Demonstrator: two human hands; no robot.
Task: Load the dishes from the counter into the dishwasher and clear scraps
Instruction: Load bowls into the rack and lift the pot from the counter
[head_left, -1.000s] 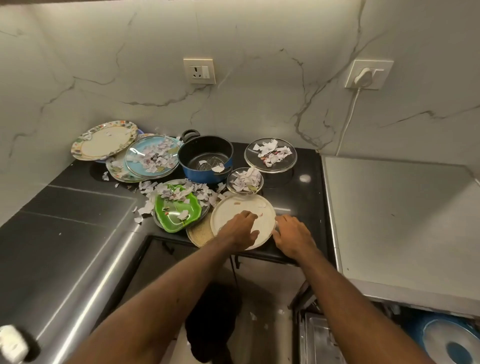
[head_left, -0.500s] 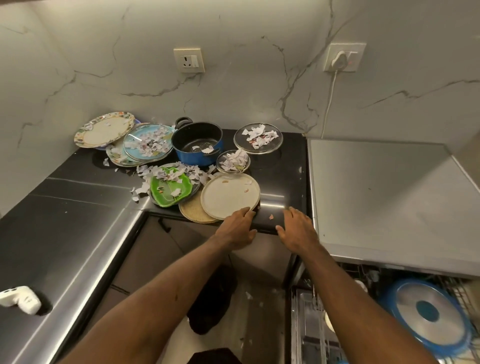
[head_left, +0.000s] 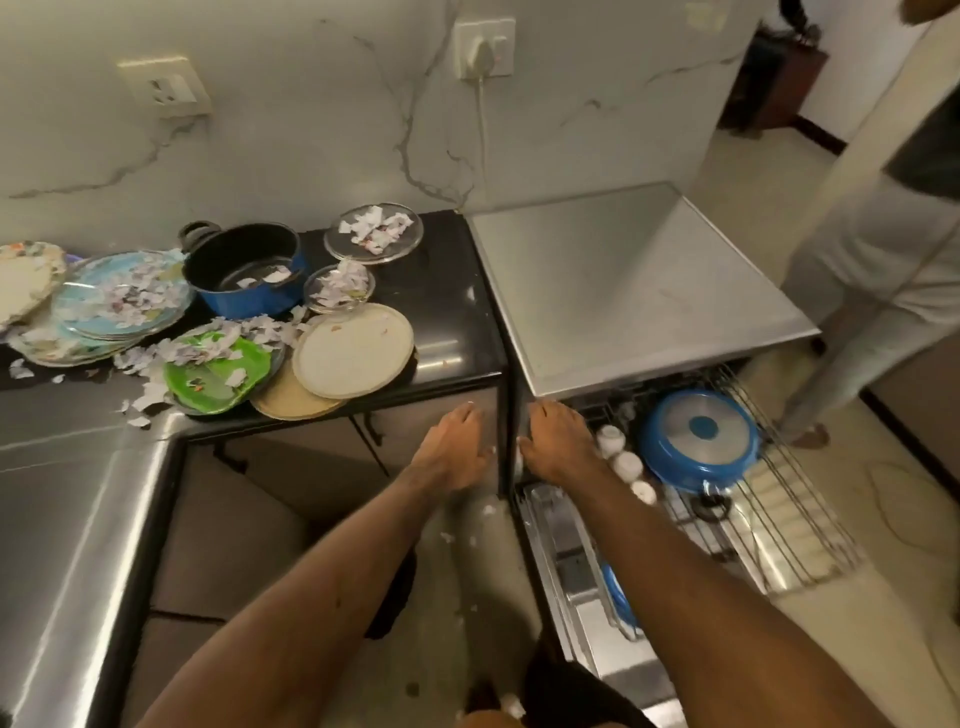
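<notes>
A cream plate (head_left: 353, 351) lies near the black counter's front edge (head_left: 457, 382), partly over a tan plate (head_left: 288, 401). Left of them are a green plate (head_left: 215, 371) with paper scraps, a blue pot (head_left: 244, 270), a glass bowl (head_left: 340, 285) and a glass plate (head_left: 374, 231) with scraps, and stacked patterned plates (head_left: 122, 301). My left hand (head_left: 452, 447) and my right hand (head_left: 561, 441) hang side by side below the counter edge, fingers straight, holding nothing. The right hand is over the left end of the open dishwasher's rack (head_left: 769, 499), which holds a blue pan (head_left: 698, 436) and white cups (head_left: 626, 463).
The dishwasher's steel top (head_left: 634, 280) adjoins the counter on the right. Another person (head_left: 883, 234) stands by the rack's far end. Paper scraps (head_left: 488, 512) lie on the floor below my hands. A plug and cord (head_left: 483, 57) hang on the marble wall.
Both hands left the cream plate and counter edge and dropped below it. My view swung right, bringing the open dishwasher rack and the standing person into sight.
</notes>
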